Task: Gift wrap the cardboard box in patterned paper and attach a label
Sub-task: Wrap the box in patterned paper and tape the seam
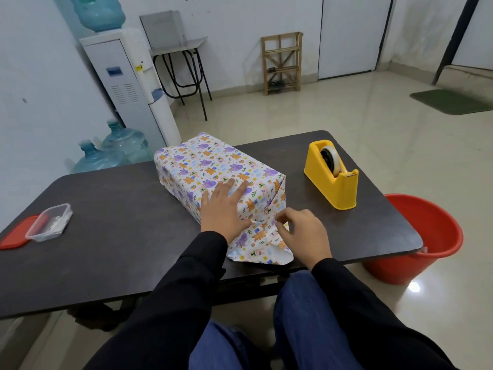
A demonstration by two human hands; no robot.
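The box (210, 166), covered in white paper with purple and orange animal prints, lies on the dark table (120, 236). My left hand (222, 206) rests flat on its top near the front end, fingers straight. My right hand (304, 233) sits at the near end, its fingertips pinching the paper's edge, where a small strip of clear tape seems to lie. Below it, the bottom paper flap (261, 253) lies spread on the table with its white inner side showing.
A yellow tape dispenser (333, 174) stands to the right of the box. At the left table edge lies a clear plastic container (50, 222) on a red lid (13, 236). A red bucket (416, 236) stands on the floor beside the right corner.
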